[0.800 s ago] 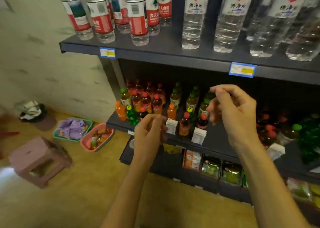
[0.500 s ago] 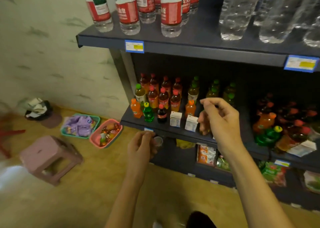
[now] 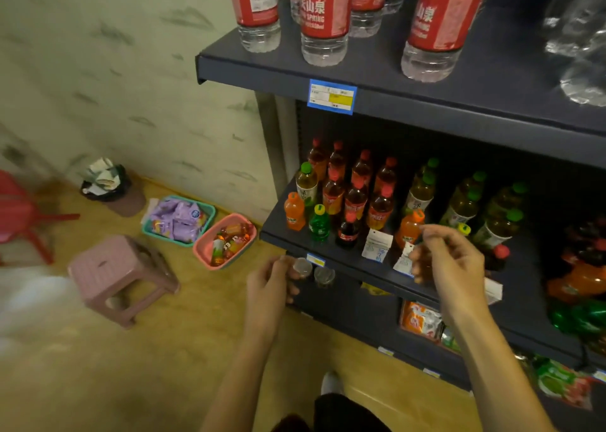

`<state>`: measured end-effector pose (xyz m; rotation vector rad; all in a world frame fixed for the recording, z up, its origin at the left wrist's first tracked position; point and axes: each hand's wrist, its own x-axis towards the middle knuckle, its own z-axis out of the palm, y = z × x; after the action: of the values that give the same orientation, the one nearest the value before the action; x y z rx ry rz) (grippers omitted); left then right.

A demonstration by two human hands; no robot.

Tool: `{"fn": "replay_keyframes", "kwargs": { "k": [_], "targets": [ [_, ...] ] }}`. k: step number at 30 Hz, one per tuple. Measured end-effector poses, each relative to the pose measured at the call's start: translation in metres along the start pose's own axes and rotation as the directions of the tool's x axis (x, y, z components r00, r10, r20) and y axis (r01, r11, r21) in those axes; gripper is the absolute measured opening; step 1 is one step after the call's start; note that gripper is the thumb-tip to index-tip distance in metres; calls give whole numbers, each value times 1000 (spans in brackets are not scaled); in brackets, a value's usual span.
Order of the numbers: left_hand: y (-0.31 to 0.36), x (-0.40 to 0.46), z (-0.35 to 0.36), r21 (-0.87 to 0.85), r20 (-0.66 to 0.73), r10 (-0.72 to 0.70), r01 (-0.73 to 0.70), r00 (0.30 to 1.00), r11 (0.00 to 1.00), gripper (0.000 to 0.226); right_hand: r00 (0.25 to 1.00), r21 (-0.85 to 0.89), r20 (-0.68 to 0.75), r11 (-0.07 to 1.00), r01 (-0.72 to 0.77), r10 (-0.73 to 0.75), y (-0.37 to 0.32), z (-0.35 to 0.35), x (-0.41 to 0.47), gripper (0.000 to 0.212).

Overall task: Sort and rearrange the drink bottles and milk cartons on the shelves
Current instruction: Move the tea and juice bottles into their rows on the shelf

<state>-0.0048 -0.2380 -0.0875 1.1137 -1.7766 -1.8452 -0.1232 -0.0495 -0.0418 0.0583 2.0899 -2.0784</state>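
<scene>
Left hand point(image 3: 272, 284) sits at 7 o'clock of the middle shelf point(image 3: 331, 251), fingers curled round something small and clear at the shelf lip. Looks like a little cup or bottle point(image 3: 302, 266); can't tell which. A second one point(image 3: 324, 276) hangs just beside it at 3 o'clock.

Right hand point(image 3: 449, 261) is at 4 o'clock of the drinks cluster, fingers bent, thumb and forefinger nearly meeting. Whether it's pinching anything I can't tell, too blurred.

Task items: small drink bottles in rows on the middle shelf, an orange bottle point(image 3: 408, 231) just behind the right fingertips, two milk cartons, one point(image 3: 376, 246) free-standing and the other point(image 3: 404, 261) half hidden by the right hand, both close to the front edge.

Risks, my read:
- Cartons are light and near the lip. A knuckle brush from the right hand could tip one off onto the floor.
- Bottles packed tight, tall and narrow. Nudge the orange one and the cola bottle point(image 3: 348, 231) at its 9 o'clock may topple too.
- Both hands busy, so no free hand for a catch.
- Pink basket point(image 3: 226, 241) sits on the floor at 8 o'clock of the shelf, a trip hazard when stepping left.
</scene>
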Motion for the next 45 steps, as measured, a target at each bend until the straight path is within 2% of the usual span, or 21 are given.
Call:
{"fn": "replay_keyframes", "kwargs": {
  "k": [4,8,15,19,26,31,37,41,45],
  "targets": [
    [4,24,0,-31,-23,-48,48,999,998,26,1000,26,16,1000,-12,11,6,19,16,14],
    [2,48,4,-16,30,-102,102,994,995,24,999,24,-42,999,-28,29,8,21,21,15],
    [9,120,24,98,229,-115,95,967,991,21,962,48,-272,998,28,-14,-4,32,32,21],
    [12,160,24,182,314,-108,52,943,982,18,933,60,-358,997,50,-25,-6,54,28,16],
    [5,232,-5,240,310,-126,50,942,969,22,918,65,-397,998,14,13,9,110,25,12],
    [-2,270,0,279,339,-134,36,931,960,19,907,57,-419,998,-13,36,10,133,28,17],
    [-7,301,24,394,373,-114,-46,921,918,14,906,8,-422,1000,-28,29,6,138,35,16],
    [-1,326,40,431,377,-27,-149,926,890,11,906,-9,-424,1000,-17,11,5,134,39,16],
    [17,333,56,496,403,62,-275,913,824,30,898,6,-440,1000,9,-5,8,129,38,16]
  ]
}}
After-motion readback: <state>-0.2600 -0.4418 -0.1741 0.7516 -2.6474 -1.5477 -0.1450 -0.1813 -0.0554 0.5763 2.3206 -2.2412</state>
